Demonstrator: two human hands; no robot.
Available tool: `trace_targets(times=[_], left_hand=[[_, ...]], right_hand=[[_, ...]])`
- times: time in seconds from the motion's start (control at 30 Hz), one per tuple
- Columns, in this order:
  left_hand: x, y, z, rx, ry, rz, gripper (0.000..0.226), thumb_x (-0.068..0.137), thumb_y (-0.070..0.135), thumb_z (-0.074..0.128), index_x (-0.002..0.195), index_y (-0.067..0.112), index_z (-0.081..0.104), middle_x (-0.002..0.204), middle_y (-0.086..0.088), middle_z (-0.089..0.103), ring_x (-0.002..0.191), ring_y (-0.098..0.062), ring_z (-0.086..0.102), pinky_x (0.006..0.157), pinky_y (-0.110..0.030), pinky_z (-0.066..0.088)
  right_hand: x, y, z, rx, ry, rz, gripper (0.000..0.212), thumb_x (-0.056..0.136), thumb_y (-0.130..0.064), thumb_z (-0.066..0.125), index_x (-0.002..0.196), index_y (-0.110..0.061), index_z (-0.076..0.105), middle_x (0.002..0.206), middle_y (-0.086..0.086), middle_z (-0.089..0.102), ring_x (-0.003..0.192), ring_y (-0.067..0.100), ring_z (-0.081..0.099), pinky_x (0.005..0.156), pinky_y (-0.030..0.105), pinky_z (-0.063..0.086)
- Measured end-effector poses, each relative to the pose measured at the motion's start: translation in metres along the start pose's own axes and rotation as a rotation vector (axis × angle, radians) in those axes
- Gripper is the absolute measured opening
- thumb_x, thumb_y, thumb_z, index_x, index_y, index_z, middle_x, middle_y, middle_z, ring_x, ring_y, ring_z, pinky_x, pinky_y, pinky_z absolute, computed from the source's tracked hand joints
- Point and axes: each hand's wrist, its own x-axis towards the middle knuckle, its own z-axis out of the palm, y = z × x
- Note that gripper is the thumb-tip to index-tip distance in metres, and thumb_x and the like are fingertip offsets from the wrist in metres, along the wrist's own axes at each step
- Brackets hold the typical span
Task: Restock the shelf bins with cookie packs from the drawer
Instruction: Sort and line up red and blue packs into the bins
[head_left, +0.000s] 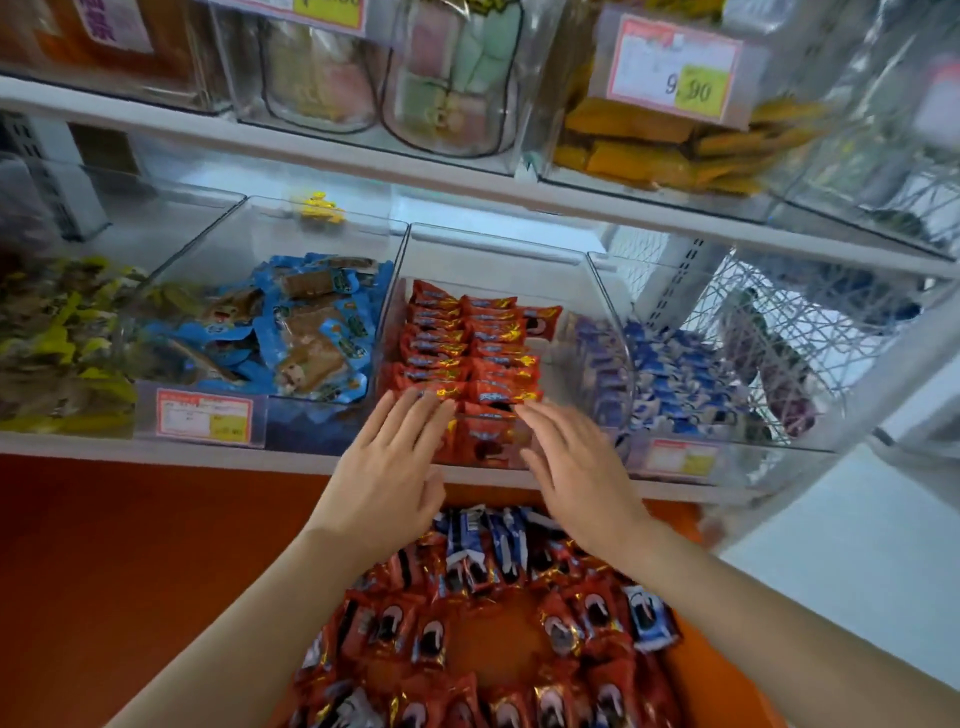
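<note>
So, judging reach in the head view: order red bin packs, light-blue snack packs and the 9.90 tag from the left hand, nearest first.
1. Red bin packs, middle bin, right at the left hand.
2. Light-blue snack packs, next bin leftward.
3. 9.90 tag, upper shelf, right.

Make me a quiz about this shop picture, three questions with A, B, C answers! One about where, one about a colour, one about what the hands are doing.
1. Where are the left hand and the right hand?
A. on the top shelf
B. at the red cookie packs in the front of the middle bin
C. on a price tag

2. What colour are the packs in the bin to its right?
A. blue
B. green
C. pink

3. How are the fingers?
A. in fists
B. pinching one pack
C. stretched out straight

Answers: 1 B, both hands lie over the front red packs. 2 A, blue wrappers show through the clear wall. 3 C, the fingers are straight and grip nothing.
</note>
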Motion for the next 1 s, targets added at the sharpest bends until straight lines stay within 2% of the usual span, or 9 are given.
trace_targets(times=[0.23, 0.33, 0.43, 0.57, 0.63, 0.77, 0.83, 0.93, 1.0], left_hand=[[-0.028, 0.026, 0.008, -0.006, 0.049, -0.024, 0.058, 0.083, 0.027, 0.043, 0.135, 0.003, 0.049, 0.142, -0.019, 0.046, 0.133, -0.032, 0.040, 0.106, -0.050, 0.029], [-0.044, 0.033, 0.025, -0.007, -0.022, -0.040, 0.058, 0.074, 0.020, 0.069, 0.129, 0.006, 0.055, 0.136, -0.018, 0.052, 0.128, -0.035, 0.047, 0.105, -0.051, 0.028], [-0.062, 0.040, 0.044, -0.043, -0.121, -0.097, 0.049, 0.074, 0.019, 0.071, 0.121, 0.009, 0.061, 0.125, -0.014, 0.059, 0.119, -0.034, 0.055, 0.103, -0.046, 0.035], [-0.079, 0.046, 0.076, -0.158, -0.336, -0.172, 0.049, 0.076, 0.021, 0.071, 0.122, 0.010, 0.058, 0.115, -0.008, 0.059, 0.109, -0.031, 0.060, 0.094, -0.041, 0.049], [-0.083, 0.049, 0.092, -0.228, -0.504, -0.204, 0.050, 0.092, 0.025, 0.055, 0.138, 0.012, 0.041, 0.135, -0.007, 0.045, 0.128, -0.028, 0.043, 0.107, -0.038, 0.035], [-0.082, 0.046, 0.120, -0.354, -0.811, -0.153, 0.059, 0.100, 0.035, 0.041, 0.151, 0.024, 0.014, 0.157, -0.001, 0.018, 0.144, -0.021, 0.016, 0.116, -0.036, 0.015], [-0.081, 0.041, 0.129, -0.404, -0.943, -0.121, 0.062, 0.099, 0.041, 0.043, 0.152, 0.028, 0.013, 0.158, 0.001, 0.016, 0.145, -0.021, 0.014, 0.116, -0.037, 0.013], [-0.081, 0.030, 0.147, -0.418, -1.088, -0.035, 0.065, 0.096, 0.041, 0.049, 0.151, 0.031, 0.016, 0.154, -0.002, 0.026, 0.141, -0.024, 0.021, 0.115, -0.039, 0.015], [-0.083, 0.025, 0.160, -0.409, -1.179, 0.030, 0.068, 0.095, 0.039, 0.054, 0.151, 0.031, 0.017, 0.149, -0.004, 0.033, 0.135, -0.023, 0.027, 0.113, -0.038, 0.018]], right_hand=[[-0.046, 0.003, 0.018, -0.049, 0.061, -0.075, 0.061, 0.089, -0.010, 0.061, 0.144, -0.005, 0.036, 0.151, 0.013, 0.034, 0.142, 0.027, 0.026, 0.117, 0.044, 0.019], [-0.071, 0.007, 0.034, 0.004, 0.050, -0.080, 0.051, 0.090, -0.012, 0.057, 0.138, -0.009, 0.041, 0.144, 0.012, 0.043, 0.137, 0.025, 0.032, 0.115, 0.040, 0.023], [-0.094, 0.011, 0.058, 0.113, 0.005, -0.042, 0.044, 0.088, -0.012, 0.059, 0.130, -0.013, 0.045, 0.133, 0.008, 0.051, 0.127, 0.022, 0.042, 0.109, 0.039, 0.037], [-0.115, 0.013, 0.088, 0.307, -0.222, 0.119, 0.038, 0.094, -0.016, 0.057, 0.131, -0.016, 0.048, 0.129, -0.001, 0.051, 0.119, 0.013, 0.049, 0.101, 0.028, 0.044], [-0.120, 0.015, 0.106, 0.408, -0.408, 0.206, 0.040, 0.098, -0.021, 0.049, 0.136, -0.021, 0.041, 0.137, -0.006, 0.043, 0.123, 0.009, 0.046, 0.102, 0.019, 0.036], [-0.120, 0.016, 0.148, 0.536, -0.744, 0.296, 0.047, 0.096, -0.020, 0.053, 0.140, -0.019, 0.037, 0.141, -0.001, 0.042, 0.129, 0.015, 0.043, 0.105, 0.031, 0.039], [-0.119, 0.011, 0.165, 0.650, -0.854, 0.332, 0.046, 0.096, -0.020, 0.055, 0.139, -0.015, 0.039, 0.137, 0.001, 0.047, 0.127, 0.017, 0.046, 0.102, 0.025, 0.041], [-0.121, 0.001, 0.183, 0.772, -0.977, 0.347, 0.039, 0.095, -0.013, 0.056, 0.133, -0.009, 0.046, 0.126, -0.002, 0.053, 0.121, 0.015, 0.052, 0.082, 0.000, 0.037], [-0.126, -0.005, 0.195, 0.773, -1.017, 0.356, 0.041, 0.095, -0.018, 0.057, 0.134, -0.011, 0.046, 0.131, 0.000, 0.054, 0.122, 0.017, 0.052, 0.089, 0.008, 0.038]])
